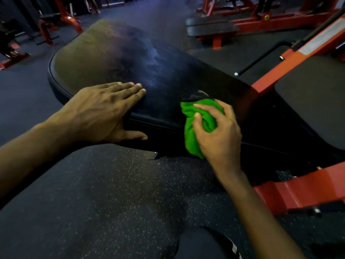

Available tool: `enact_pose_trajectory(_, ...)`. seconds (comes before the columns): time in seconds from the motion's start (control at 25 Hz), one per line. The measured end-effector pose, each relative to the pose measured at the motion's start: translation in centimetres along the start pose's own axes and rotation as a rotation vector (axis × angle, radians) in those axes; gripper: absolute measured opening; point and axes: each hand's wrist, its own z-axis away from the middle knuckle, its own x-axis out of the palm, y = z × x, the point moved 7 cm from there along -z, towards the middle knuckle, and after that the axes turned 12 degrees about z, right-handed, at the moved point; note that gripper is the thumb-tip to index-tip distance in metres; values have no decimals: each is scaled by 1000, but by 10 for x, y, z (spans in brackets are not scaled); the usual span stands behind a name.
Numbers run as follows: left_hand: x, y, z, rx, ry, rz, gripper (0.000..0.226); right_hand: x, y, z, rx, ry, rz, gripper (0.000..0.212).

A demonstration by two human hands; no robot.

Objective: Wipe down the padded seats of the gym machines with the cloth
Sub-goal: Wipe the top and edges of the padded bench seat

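1. Nearest me is my knee [203, 243] in dark trousers, with open speckled floor [112, 184] between me and the machine.
2. Low on my right, the red frame [298, 191] sits on the floor, just beside my right forearm.
3. My right hand [220, 135] grips the green cloth [189, 141], fingers curled round the bunched wad. The cloth sits on the near edge of the padded seat [121, 58] and hangs down its side, long axis top to bottom.
4. My left hand [104, 109] lies flat on the seat, fingers straight and pressed together on top. The thumb runs down the side, so the hand straddles the near edge.
5. The seat's long axis runs from the red frame away to the far left, ending in a rounded edge. Smeared streaks show across its middle.
6. Right of it are a second pad [313, 94] and a black bar [261, 58].
7. Far off, a bench [209, 28] stands on open floor.
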Motion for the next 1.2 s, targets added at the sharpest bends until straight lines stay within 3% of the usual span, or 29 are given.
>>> enact_pose_trajectory(0.12,-1,2,0,-4,6,-13,109,-13,45,-2,174,38,64,22)
enact_pose_trajectory(0.2,-3,5,0,-4,18,-21,109,-9,34,-2,219,54,83,20)
enact_pose_trajectory(0.4,0,2,0,-33,9,17,111,23,-58,-3,-9,-54,29,19)
enact_pose_trajectory(0.52,-2,1,1,-43,3,29,114,18,-58,0,-135,-91,-11,22)
enact_pose_trajectory(0.76,-1,-3,1,-90,-41,20,118,-3,16,7,-37,2,43,23)
enact_pose_trajectory(0.96,-4,-7,-4,-75,-61,45,120,10,-29,6,-5,136,-3,19)
enact_pose_trajectory(1.2,-16,-42,25,-109,35,93,118,26,-93,21,-255,90,-23,22)
